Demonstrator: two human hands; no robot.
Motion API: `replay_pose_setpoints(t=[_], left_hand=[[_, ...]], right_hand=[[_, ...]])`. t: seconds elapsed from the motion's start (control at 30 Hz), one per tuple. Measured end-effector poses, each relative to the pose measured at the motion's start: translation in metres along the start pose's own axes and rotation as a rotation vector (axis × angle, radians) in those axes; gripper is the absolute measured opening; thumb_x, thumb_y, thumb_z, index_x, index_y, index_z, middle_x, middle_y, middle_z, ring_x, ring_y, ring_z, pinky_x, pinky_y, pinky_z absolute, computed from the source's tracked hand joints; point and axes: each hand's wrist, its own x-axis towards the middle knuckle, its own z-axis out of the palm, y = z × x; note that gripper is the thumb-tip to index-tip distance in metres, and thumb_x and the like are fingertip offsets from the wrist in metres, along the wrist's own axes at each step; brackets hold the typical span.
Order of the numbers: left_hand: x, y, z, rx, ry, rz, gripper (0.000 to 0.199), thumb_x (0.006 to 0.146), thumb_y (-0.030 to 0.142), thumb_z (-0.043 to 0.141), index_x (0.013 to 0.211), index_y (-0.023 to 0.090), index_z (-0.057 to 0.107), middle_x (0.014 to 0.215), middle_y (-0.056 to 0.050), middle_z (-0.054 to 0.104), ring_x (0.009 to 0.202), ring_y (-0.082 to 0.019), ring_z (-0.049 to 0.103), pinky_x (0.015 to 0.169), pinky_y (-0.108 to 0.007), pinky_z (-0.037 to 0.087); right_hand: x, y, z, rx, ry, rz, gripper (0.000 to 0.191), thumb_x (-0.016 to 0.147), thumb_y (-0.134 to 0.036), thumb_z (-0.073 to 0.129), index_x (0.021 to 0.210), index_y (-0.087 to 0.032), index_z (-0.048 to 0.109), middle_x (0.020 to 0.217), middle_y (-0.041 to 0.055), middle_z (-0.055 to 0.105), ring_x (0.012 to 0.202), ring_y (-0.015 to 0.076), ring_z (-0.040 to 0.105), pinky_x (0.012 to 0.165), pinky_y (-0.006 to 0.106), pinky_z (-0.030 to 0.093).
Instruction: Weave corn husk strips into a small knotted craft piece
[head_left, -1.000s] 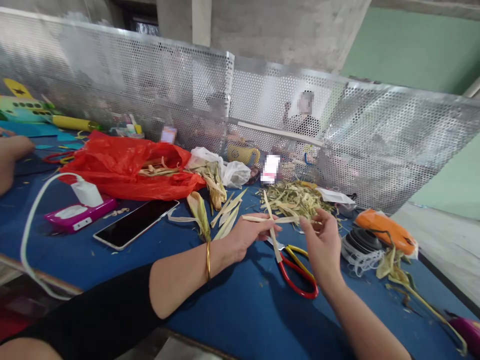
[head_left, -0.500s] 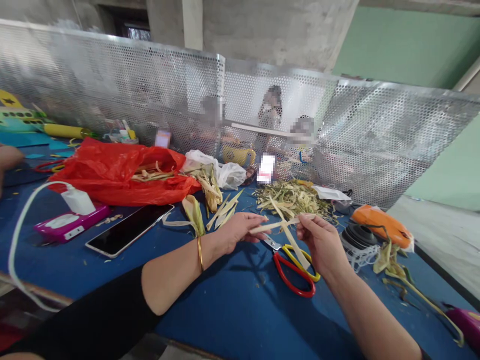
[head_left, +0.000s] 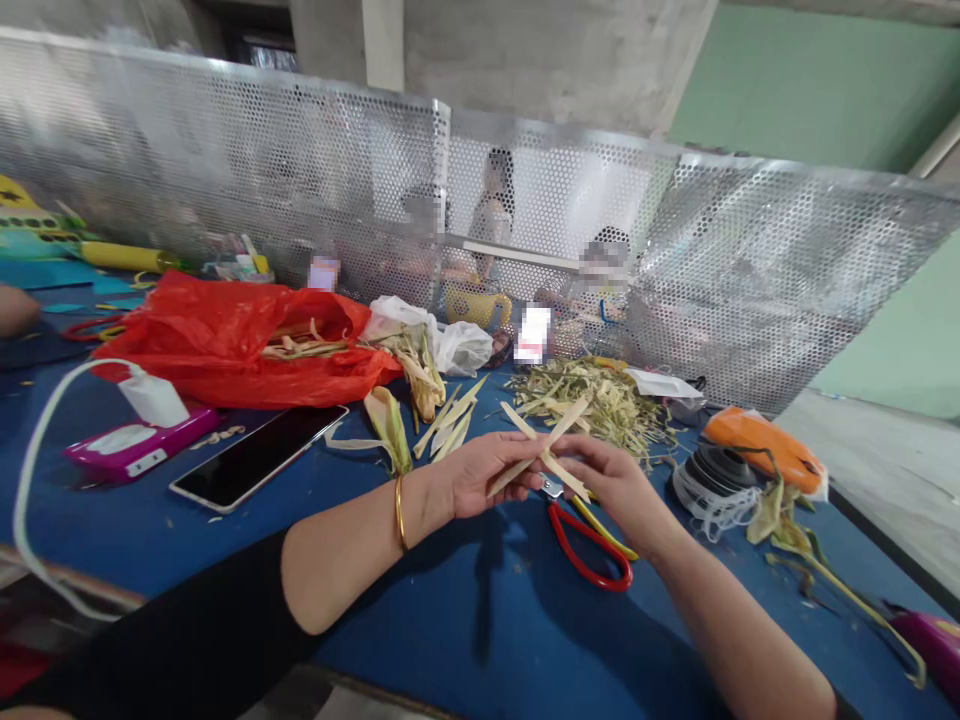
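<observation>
Strips (head_left: pixel 564 423) (left hand (head_left: pixel 486 474), right hand (head_left: pixel 616 482) grasping) cross over a blue table (head_left: pixel 435 625), screen (head_left: pixel 255 170) behind.

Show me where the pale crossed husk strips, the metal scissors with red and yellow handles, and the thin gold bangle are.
Pale crossed husk strips (head_left: pixel 565 426): head view, upper right arm of the cross.
Metal scissors (head_left: pixel 613 584): head view, bottom of the red handle loop.
Gold bangle (head_left: pixel 400 510): head view, its band.

The left hand (head_left: pixel 487 472) and right hand (head_left: pixel 604 478) held crossed pale strips (head_left: pixel 564 424) above the blue bench (head_left: pixel 442 620). Red-and-yellow-handled scissors (head_left: pixel 616 578) lay beneath the right hand, and a black-screened phone (head_left: pixel 259 460) lay near the red bag (head_left: pixel 225 335).
</observation>
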Motion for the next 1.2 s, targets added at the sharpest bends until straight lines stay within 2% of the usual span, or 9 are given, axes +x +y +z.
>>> replay_pose_setpoints(t=[0.13, 0.37, 0.5, 0.63, 0.73, 0.83, 1.03, 1.1, 1.2], left_hand=[[-0.004, 0.001, 0.003, -0.057, -0.042, -0.050, 0.016, 0.082, 0.025, 0.069, 0.092, 0.013, 0.067, 0.063, 0.000, 0.064, 0.050, -0.007, 0.059, 0.046, -0.015, 0.044], [-0.006, -0.005, 0.011, 0.035, 0.016, 0.030, 0.012, 0.078, 0.022, 0.072, 0.077, 0.011, 0.068, 0.063, -0.004, 0.068, 0.046, -0.006, 0.056, 0.044, -0.015, 0.039], [-0.003, -0.002, 0.010, 0.021, 0.162, 0.154, 0.016, 0.077, 0.026, 0.073, 0.084, 0.011, 0.071, 0.067, -0.004, 0.070, 0.051, -0.007, 0.058, 0.049, -0.017, 0.041], [0.001, -0.003, 0.007, 0.061, 0.242, 0.180, 0.023, 0.078, 0.035, 0.070, 0.084, 0.013, 0.070, 0.076, -0.005, 0.072, 0.058, -0.009, 0.061, 0.053, -0.019, 0.043], [0.002, -0.008, 0.006, 0.217, 0.274, 0.215, 0.024, 0.078, 0.037, 0.068, 0.078, 0.013, 0.069, 0.072, -0.006, 0.071, 0.055, -0.011, 0.060, 0.049, -0.020, 0.040], [0.002, -0.010, 0.008, 0.404, 0.342, 0.270, 0.022, 0.079, 0.034, 0.066, 0.076, 0.013, 0.068, 0.069, -0.007, 0.072, 0.050, -0.010, 0.057, 0.045, -0.019, 0.035], [-0.005, -0.011, 0.013, 0.643, 0.260, 0.324, 0.033, 0.085, 0.042, 0.056, 0.072, 0.015, 0.068, 0.066, -0.006, 0.072, 0.042, -0.010, 0.053, 0.046, -0.021, 0.036], [-0.009, -0.013, 0.016, 0.823, 0.169, 0.337, 0.040, 0.088, 0.044, 0.050, 0.064, 0.016, 0.067, 0.061, -0.004, 0.070, 0.040, -0.011, 0.052, 0.048, -0.022, 0.037], [-0.014, -0.019, 0.023, 1.125, 0.107, 0.378, 0.042, 0.089, 0.035, 0.047, 0.053, 0.019, 0.063, 0.054, -0.003, 0.066, 0.045, -0.013, 0.055, 0.054, -0.023, 0.037]], right_hand=[[-0.004, 0.002, 0.004, -0.262, -0.089, -0.082, 0.025, 0.083, -0.037, 0.058, 0.076, -0.016, 0.069, 0.066, 0.0005, 0.063, 0.055, 0.0117, 0.052, 0.054, 0.024, 0.043], [-0.006, 0.010, 0.003, -0.628, -0.031, -0.297, 0.023, 0.087, -0.018, 0.044, 0.079, -0.019, 0.066, 0.076, 0.0041, 0.065, 0.070, 0.0158, 0.058, 0.063, 0.025, 0.044], [-0.005, 0.010, 0.003, -0.756, 0.081, -0.334, 0.023, 0.086, -0.025, 0.055, 0.106, -0.024, 0.066, 0.096, 0.0053, 0.067, 0.075, 0.0164, 0.062, 0.068, 0.028, 0.047], [-0.008, 0.008, 0.005, -0.630, 0.115, -0.310, 0.034, 0.083, -0.030, 0.061, 0.116, -0.023, 0.060, 0.079, 0.0000, 0.067, 0.064, 0.0144, 0.061, 0.062, 0.026, 0.048], [-0.010, 0.007, 0.007, -0.550, 0.174, -0.303, 0.016, 0.088, -0.032, 0.054, 0.091, -0.021, 0.065, 0.064, -0.0019, 0.063, 0.058, 0.0135, 0.058, 0.057, 0.024, 0.044], [-0.011, 0.006, 0.006, -0.537, 0.167, -0.265, 0.025, 0.090, -0.031, 0.050, 0.070, -0.020, 0.061, 0.057, -0.0023, 0.058, 0.054, 0.0128, 0.054, 0.055, 0.024, 0.041], [-0.012, -0.001, -0.003, -0.591, 0.408, -0.414, 0.022, 0.091, -0.036, 0.052, 0.090, -0.020, 0.066, 0.084, 0.0039, 0.067, 0.077, 0.0173, 0.061, 0.070, 0.027, 0.046], [-0.012, -0.004, -0.003, -0.663, 0.378, -0.428, 0.020, 0.090, -0.035, 0.054, 0.091, -0.021, 0.068, 0.088, 0.0054, 0.067, 0.079, 0.0181, 0.061, 0.072, 0.029, 0.045], [-0.011, -0.005, 0.002, -0.653, 0.166, -0.381, 0.015, 0.087, -0.032, 0.058, 0.085, -0.021, 0.068, 0.078, 0.0030, 0.065, 0.071, 0.0160, 0.059, 0.067, 0.027, 0.045]])
